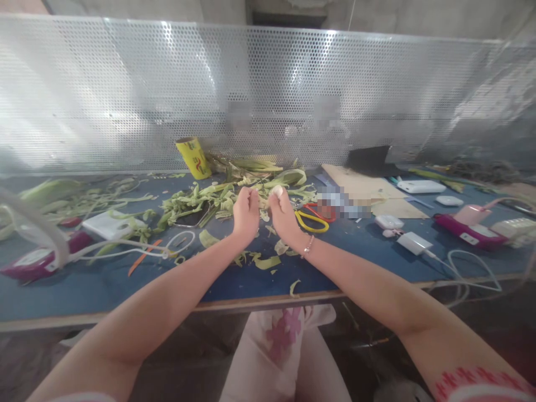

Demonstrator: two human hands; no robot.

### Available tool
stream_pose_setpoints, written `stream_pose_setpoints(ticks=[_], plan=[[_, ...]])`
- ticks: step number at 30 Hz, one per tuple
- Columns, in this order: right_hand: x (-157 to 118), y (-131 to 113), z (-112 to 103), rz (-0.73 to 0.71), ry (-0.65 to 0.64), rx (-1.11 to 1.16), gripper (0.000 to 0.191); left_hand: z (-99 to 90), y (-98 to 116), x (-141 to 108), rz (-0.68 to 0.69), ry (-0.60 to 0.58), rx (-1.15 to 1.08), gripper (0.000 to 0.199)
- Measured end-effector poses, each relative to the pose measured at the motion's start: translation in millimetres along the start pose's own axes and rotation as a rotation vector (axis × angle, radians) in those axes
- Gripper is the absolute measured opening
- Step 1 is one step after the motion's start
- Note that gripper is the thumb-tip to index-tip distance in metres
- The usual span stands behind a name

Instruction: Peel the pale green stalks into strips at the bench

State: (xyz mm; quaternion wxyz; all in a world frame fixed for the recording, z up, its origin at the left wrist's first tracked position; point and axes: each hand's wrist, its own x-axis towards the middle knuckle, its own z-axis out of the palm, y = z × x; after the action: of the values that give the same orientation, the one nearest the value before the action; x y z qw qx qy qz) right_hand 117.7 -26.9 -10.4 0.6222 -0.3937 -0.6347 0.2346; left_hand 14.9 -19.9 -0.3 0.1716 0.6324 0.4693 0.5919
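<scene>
Both hands are over the middle of the blue table, close together with a narrow gap between them. The fingers of my left hand are curled closed, and what they hold is too small to make out. My right hand is closed too, with a small whitish piece at its fingertips. Around and behind them lie green plant strips and pale peelings. Scissors with red and yellow handles rest just right of my right hand.
A yellow cardboard tube stands before the perforated metal screen. White devices, a charger, cables and a purple power strip lie right. Another white box and purple strip are left.
</scene>
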Motion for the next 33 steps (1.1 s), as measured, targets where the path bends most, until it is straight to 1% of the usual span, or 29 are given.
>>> stream_pose_setpoints(ticks=[8, 11, 17, 22, 26, 31, 33], plan=[[5, 1, -7, 0.031, 0.09, 0.014, 0.026, -2.5, 1, -4, 0.039, -0.05, -0.015, 0.021], [7, 1, -8, 0.038, 0.1, 0.01, 0.024, -2.0, 1, -6, 0.049, -0.045, -0.003, 0.018], [8, -1, -10, -0.006, 0.107, -0.017, 0.023, -2.4, 2, -10, 0.081, -0.065, 0.017, 0.015], [9, 2, -10, 0.005, 0.102, -0.002, 0.023, -0.7, 2, -8, 0.016, -0.033, -0.06, 0.017], [10, 3, -9, 0.07, 0.097, 0.049, 0.02, 0.2, -1, -3, -0.055, -0.022, -0.134, 0.021], [9, 1, -8, 0.073, 0.115, 0.052, 0.02, -0.2, -6, 2, -0.086, 0.006, -0.144, 0.026], [8, 2, -8, 0.089, 0.102, 0.08, 0.022, -0.1, -7, 3, -0.098, 0.007, -0.153, 0.029]])
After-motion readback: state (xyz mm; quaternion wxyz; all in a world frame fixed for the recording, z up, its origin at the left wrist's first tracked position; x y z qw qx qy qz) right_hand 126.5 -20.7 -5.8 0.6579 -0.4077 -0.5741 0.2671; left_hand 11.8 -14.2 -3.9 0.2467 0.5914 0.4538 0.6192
